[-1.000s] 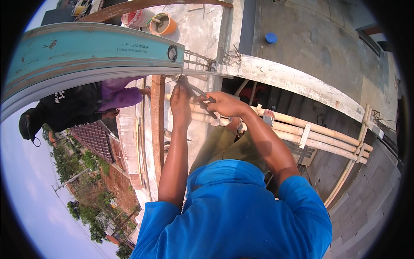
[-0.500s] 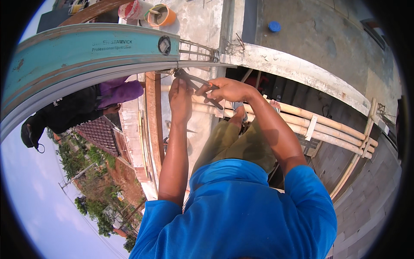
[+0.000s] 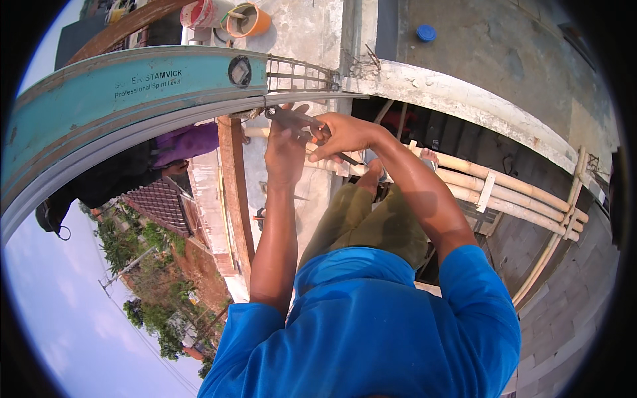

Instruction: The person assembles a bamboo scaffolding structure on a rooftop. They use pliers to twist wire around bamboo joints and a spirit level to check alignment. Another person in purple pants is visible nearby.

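My right hand (image 3: 342, 136) is closed round the handles of dark metal pincers (image 3: 298, 118). The head of the pincers is at the lower edge of a long grey metal bar (image 3: 225, 108), close to its strapped end. Just under that bar, my left hand (image 3: 284, 152) is raised with its fingers bent about the pincers' head; whatever they pinch is hidden. Above the bar lies a large turquoise spirit level (image 3: 179, 78) with a round vial. A steel reinforcement cage (image 3: 302, 74) extends from behind the level's right end.
A wooden post (image 3: 232, 186) stands left of my left forearm. Bamboo poles (image 3: 504, 189) cross over a dark opening at right, below a concrete beam (image 3: 458, 93). An orange bucket (image 3: 260, 25) stands at the back. A person in dark clothing (image 3: 106, 169) is at left, beyond the bar.
The level and bar appear slightly lower and farther left in view. The pincers' handles have swung, and my left fingers have shifted up behind the pincers' head.
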Tool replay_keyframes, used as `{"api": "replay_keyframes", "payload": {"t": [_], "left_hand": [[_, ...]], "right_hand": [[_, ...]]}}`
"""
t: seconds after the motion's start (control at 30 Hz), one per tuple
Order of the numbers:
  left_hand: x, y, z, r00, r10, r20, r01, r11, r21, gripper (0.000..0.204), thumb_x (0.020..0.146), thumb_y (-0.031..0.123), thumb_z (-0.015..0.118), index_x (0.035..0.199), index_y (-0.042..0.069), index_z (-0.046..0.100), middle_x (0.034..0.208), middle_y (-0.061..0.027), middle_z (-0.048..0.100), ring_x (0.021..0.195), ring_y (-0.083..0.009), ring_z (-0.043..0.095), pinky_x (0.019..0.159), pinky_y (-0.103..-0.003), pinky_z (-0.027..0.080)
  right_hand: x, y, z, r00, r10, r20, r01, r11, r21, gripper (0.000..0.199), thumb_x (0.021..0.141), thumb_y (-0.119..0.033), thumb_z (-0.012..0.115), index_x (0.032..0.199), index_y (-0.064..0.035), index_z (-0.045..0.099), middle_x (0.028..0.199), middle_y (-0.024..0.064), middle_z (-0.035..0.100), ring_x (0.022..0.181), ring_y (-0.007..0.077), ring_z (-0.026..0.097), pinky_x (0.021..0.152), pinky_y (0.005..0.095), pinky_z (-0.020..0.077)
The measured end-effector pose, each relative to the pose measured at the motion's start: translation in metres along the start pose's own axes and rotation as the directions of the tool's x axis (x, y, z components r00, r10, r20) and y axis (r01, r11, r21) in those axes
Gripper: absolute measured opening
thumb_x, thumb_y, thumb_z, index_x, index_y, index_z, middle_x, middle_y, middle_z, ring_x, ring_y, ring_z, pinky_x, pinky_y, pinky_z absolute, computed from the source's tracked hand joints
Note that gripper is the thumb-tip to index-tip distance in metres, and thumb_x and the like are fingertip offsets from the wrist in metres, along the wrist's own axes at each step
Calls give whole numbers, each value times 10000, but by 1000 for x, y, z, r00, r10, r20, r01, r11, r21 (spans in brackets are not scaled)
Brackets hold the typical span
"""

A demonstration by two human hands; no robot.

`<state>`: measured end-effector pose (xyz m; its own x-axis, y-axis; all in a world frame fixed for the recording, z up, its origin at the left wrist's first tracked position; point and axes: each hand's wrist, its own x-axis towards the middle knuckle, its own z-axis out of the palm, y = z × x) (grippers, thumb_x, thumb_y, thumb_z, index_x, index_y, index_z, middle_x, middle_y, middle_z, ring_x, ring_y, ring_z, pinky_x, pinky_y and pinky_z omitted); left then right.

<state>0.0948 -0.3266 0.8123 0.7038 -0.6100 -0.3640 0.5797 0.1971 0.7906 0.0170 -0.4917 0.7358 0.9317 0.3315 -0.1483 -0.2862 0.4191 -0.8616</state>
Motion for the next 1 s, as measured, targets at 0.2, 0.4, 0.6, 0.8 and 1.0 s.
{"api": "replay_keyframes", "payload": {"t": [0.2, 0.4, 0.6, 0.8, 1.0], "left_hand": [[25, -6, 8, 989, -53, -135, 112, 869, 482, 296, 1088, 276, 562, 1013, -4, 623, 835, -62, 640, 944, -226, 697, 877, -340, 554], [29, -32, 20, 943, 179, -281, -60, 921, 384, 304, 1103, 197, 563, 836, 74, 485, 709, -2, 430, 617, -162, 505, 912, -454, 601], [28, -40, 45, 787, 175, -592, 103, 908, 406, 275, 1081, 251, 494, 916, 34, 462, 696, -51, 467, 608, -172, 500, 674, -357, 491], [34, -37, 9, 838, 319, -442, 182, 601, 778, 350, 1093, 316, 526, 1069, -33, 510, 876, -135, 593, 787, -269, 614, 761, -423, 495], [36, -25, 12, 862, 388, -325, 207, 316, 926, 355, 1035, 293, 622, 1070, -59, 645, 980, -189, 704, 887, -284, 674, 832, -391, 521]], "right_hand": [[8, 11, 5, 998, 61, -9, -59, 989, 137, 326, 822, -71, 795, 1021, -16, 542, 815, 52, 615, 597, 133, 649, 560, 300, 527], [-32, 17, 30, 944, -38, -327, -75, 943, -325, 888, 742, -252, 785, 1488, 59, 416, 1162, 173, 600, 1129, 306, 602, 987, 409, 493], [-10, 54, 87, 659, -353, -664, -64, 853, -518, 619, 804, -206, 792, 1333, 20, 564, 1154, 285, 674, 1101, 475, 641, 906, 507, 521], [55, 78, 64, 658, -331, -676, 58, 918, -393, 214, 857, -182, 731, 1011, -47, 670, 866, 232, 715, 859, 482, 682, 735, 510, 541], [105, 107, 43, 680, -351, -644, 177, 931, -320, 309, 897, -234, 748, 1158, -71, 721, 932, 207, 724, 808, 336, 693, 746, 427, 538]]}}
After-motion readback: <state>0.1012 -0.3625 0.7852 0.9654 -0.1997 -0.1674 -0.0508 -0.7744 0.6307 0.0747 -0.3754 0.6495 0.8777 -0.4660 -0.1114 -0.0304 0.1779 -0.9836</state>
